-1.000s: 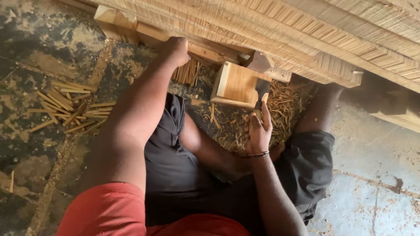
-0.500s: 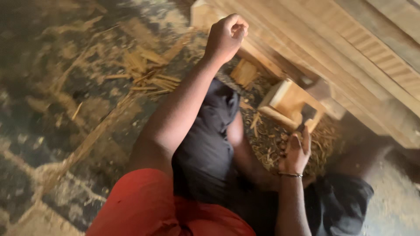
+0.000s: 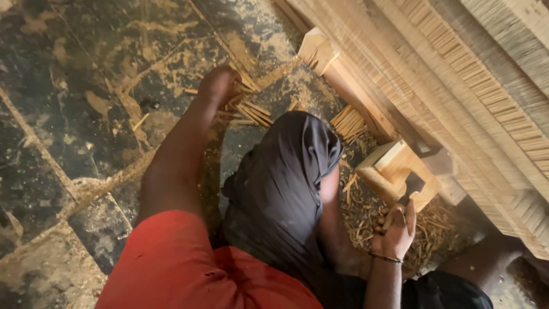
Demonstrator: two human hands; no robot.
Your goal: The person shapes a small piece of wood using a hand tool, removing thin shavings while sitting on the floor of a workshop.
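Moved: left hand (image 3: 218, 86) dropped from the wooden frame (image 3: 366, 109) onto floor sticks (image 3: 249, 111), grip unclear.
Right hand (image 3: 394, 229): gripping a dark-headed tool (image 3: 409, 189) beside the wooden block (image 3: 400, 171).

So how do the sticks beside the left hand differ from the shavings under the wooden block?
The sticks are straight, longer and lie in a loose bundle on the dark floor, where the left hand reaches them. The shavings are short, thin and curled, heaped below the wooden block near the right hand. Both are pale wood.
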